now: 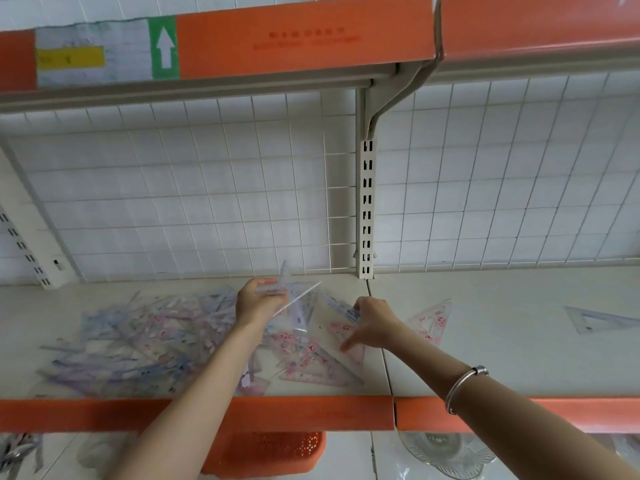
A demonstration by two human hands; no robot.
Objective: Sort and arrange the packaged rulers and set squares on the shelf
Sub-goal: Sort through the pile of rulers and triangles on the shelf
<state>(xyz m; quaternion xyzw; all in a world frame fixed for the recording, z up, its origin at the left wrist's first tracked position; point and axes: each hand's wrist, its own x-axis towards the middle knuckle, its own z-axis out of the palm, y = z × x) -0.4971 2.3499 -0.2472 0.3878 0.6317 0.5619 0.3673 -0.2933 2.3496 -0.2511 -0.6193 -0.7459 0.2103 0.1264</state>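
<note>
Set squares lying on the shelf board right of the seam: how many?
2: a pink-printed set square just right of the seam, a clear set square near the frame's right edge. The right forearm may hide more.

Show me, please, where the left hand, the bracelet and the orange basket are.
left hand (258,301): head view, on the back of the hand.
bracelet (459,384): head view, on the middle of the band.
basket (277,452): head view, on its perforated front wall.
</note>
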